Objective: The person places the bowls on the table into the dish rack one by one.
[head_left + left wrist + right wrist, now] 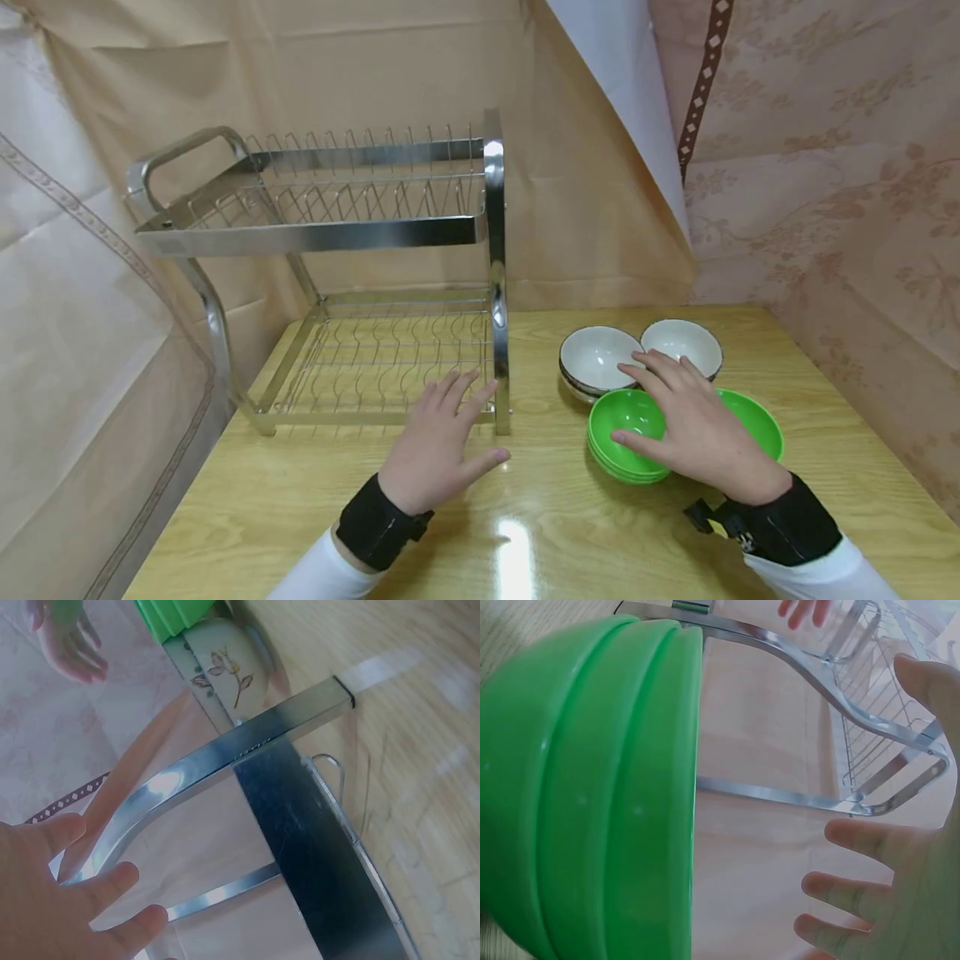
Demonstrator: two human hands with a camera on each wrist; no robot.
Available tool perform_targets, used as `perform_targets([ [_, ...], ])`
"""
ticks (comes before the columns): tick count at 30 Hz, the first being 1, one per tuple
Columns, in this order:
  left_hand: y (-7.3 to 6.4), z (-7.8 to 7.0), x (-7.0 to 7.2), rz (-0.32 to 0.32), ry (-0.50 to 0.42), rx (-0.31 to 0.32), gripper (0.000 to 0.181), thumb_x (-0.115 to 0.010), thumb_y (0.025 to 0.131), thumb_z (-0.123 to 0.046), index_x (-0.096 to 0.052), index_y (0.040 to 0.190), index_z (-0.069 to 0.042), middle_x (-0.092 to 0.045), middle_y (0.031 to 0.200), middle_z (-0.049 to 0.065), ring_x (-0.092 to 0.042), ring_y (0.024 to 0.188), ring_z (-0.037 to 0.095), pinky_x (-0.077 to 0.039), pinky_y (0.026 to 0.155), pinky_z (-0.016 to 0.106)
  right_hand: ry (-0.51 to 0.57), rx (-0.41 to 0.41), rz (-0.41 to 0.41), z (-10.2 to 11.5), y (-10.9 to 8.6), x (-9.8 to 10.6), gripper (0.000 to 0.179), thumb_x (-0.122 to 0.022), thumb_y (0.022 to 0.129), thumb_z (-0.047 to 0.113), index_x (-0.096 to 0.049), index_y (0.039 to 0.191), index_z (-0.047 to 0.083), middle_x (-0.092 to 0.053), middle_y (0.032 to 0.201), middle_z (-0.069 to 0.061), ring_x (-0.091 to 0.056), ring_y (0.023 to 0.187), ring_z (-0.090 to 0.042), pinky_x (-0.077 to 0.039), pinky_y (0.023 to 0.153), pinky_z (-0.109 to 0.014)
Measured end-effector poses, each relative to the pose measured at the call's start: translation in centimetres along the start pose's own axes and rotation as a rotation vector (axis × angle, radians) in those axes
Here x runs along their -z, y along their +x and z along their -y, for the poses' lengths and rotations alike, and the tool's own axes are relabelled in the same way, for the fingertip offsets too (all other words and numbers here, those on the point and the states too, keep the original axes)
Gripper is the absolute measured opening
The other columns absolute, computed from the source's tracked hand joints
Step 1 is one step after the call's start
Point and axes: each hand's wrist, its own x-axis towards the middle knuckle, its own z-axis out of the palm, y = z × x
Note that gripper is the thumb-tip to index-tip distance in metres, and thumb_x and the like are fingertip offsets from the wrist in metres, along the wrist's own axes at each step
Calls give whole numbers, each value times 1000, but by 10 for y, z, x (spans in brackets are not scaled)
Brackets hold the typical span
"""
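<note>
My right hand hovers with spread fingers over a stack of green bowls. In the right wrist view, a gap separates that hand from the stacked green bowls. More green, another bowl, shows behind the hand, partly hidden by it. Just behind stand white bowls with dark rims, and a second white bowl to their right. My left hand, fingers spread and holding nothing, is in front of the lower right corner of a metal dish rack.
The two-tier rack stands on the left of a wooden table, its wire slots bare. A beige cloth hangs behind it, and a patterned pink cloth hangs at the right. In the left wrist view, a white bowl bears a floral print.
</note>
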Motion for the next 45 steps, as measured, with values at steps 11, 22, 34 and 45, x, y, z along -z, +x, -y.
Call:
perform_targets([
  [11,-2,0,1,-10,15,-7,82,-52,87,-67,-31,152,-21,-29,153,12,-19,137,31,-22,110,60,-5,-5,2,2,-2,1,83,-68,76,64,-49,138,11,-41,143,-13,-27,132,-34,-22,109,-58],
  [22,-3,-1,2,-8,12,-9,81,-47,88,-69,-31,152,-21,-28,154,11,-18,138,30,-21,111,59,21,-19,129,21,-9,8,44,-68,85,49,-69,106,11,-66,104,-2,-60,95,-20,-53,79,-43],
  [34,-7,-3,1,9,-7,3,80,-43,89,-71,-30,152,-22,-28,154,9,-15,138,29,-21,112,58,-17,7,342,43,-15,-7,20,-68,82,21,-58,65,25,-49,63,13,-40,54,-7,-39,48,-26],
  [45,-7,-5,0,10,-5,-7,80,-47,89,-68,-30,152,-23,-29,154,10,-15,139,28,-21,112,57,-53,45,282,46,-17,-10,30,-71,80,15,-46,66,24,-40,59,11,-37,54,-9,-34,46,-24],
])
